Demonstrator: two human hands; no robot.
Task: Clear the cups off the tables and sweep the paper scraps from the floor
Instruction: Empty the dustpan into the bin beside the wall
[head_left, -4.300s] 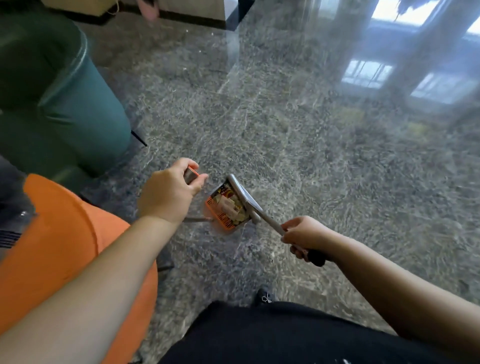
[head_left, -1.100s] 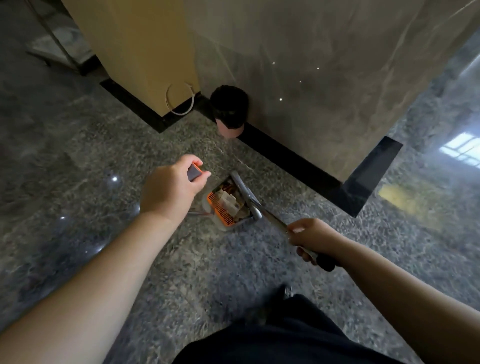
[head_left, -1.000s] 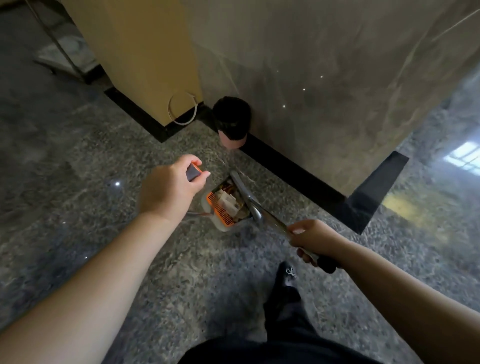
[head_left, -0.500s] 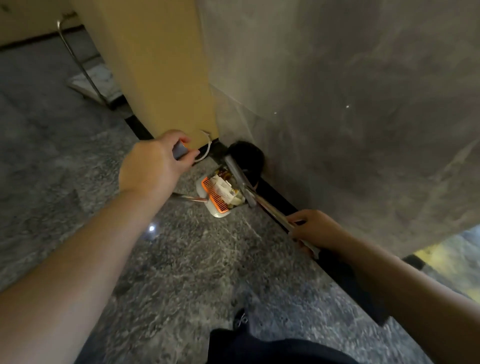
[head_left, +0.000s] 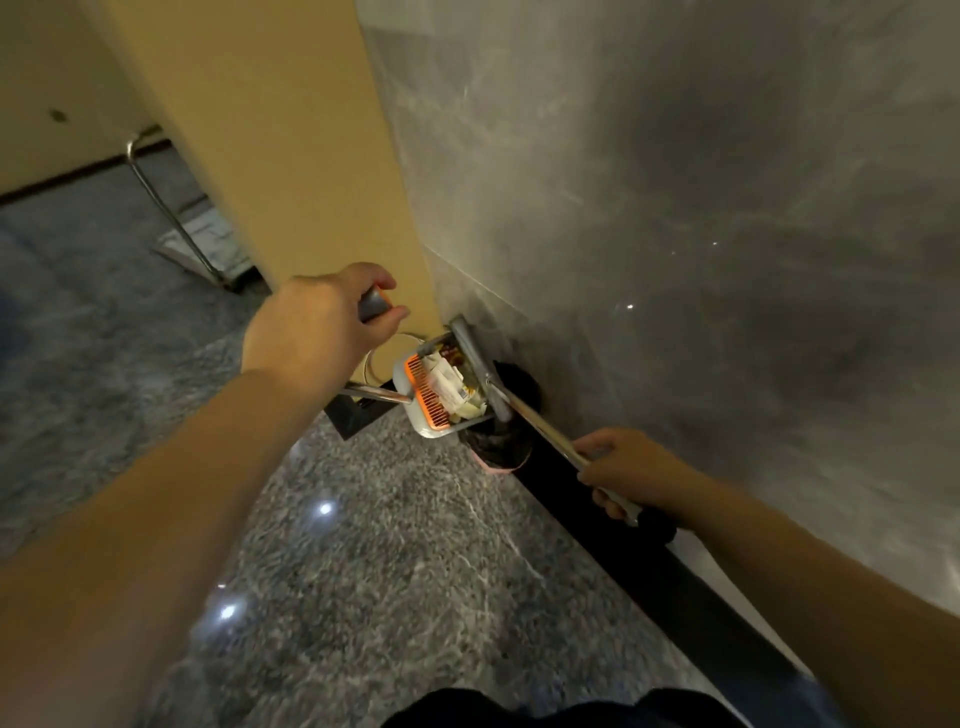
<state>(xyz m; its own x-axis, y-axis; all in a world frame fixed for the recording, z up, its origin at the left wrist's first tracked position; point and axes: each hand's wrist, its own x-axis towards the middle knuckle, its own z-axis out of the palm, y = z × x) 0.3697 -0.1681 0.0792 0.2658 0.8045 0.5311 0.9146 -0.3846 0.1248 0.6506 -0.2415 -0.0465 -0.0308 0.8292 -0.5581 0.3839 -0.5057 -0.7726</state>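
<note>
Two hands: both gripping tools beside a grey marble wall (head_left: 675, 208).
Left hand (head_left: 317, 327): fingers curled round the dustpan handle (head_left: 374, 305).
Right hand (head_left: 631, 470): wrapped round the broom handle (head_left: 540, 426).
Dustpan (head_left: 415, 410): holding paper scraps (head_left: 449, 384), above a black-lined bin (head_left: 498, 447).
Broom head (head_left: 480, 369): resting against the pan's mouth.
</note>
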